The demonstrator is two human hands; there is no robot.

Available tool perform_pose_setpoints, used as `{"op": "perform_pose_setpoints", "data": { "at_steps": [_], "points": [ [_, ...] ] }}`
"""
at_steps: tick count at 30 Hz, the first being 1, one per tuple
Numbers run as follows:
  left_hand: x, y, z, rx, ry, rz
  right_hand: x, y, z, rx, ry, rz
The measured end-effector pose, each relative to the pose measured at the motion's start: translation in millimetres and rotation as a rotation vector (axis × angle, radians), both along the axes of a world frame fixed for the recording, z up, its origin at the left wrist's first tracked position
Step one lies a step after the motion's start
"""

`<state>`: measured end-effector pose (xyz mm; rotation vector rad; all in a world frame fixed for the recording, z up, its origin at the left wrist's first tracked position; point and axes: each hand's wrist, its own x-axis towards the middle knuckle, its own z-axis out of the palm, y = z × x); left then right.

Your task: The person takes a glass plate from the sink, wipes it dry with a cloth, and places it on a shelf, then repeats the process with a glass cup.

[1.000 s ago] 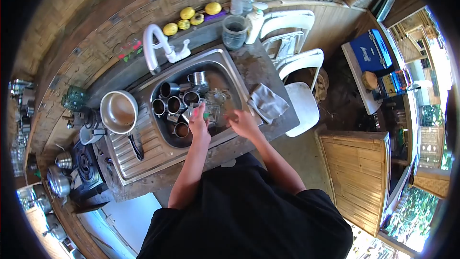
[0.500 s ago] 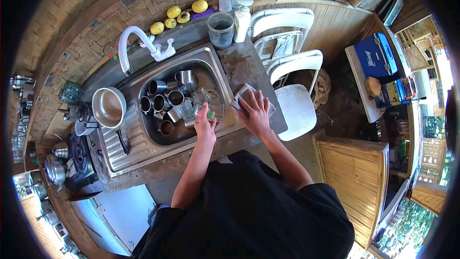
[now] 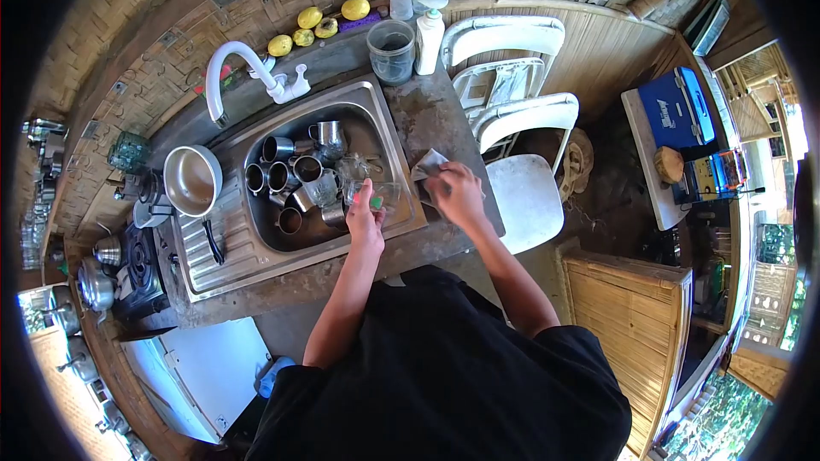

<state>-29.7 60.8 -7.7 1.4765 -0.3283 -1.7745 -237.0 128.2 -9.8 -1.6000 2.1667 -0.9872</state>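
Note:
My left hand [image 3: 366,224] is closed round a clear glass [image 3: 389,194] over the sink's front right edge, and a small green patch shows beside its fingers. On the counter right of the sink, my right hand [image 3: 461,196] has its fingers curled on a grey cloth [image 3: 429,164], part of which bunches up past the fingertips. Several metal mugs [image 3: 278,148] and some clear glassware [image 3: 321,189] lie together in the steel sink [image 3: 389,107].
A white faucet [image 3: 224,77] arches over the sink's back. On the drainboard sits a metal saucepan [image 3: 192,181] with a black handle. A clear tub [image 3: 392,55] and a white pump bottle [image 3: 430,41] stand behind the counter's right part. White folding chairs [image 3: 523,196] are to the right.
My right hand has gone from lying flat on the cloth to curled fingers, and the cloth has bunched up. My left hand keeps its hold on the glass, almost unmoved.

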Motion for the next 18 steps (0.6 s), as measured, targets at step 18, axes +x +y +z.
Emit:
{"op": "perform_pose_setpoints", "data": {
  "at_steps": [18],
  "points": [
    [-8.6, 13.4, 4.8, -0.041, 0.022, 0.018, 13.9, 28.7, -18.2, -0.01, 0.46, 0.245]
  ]
}}
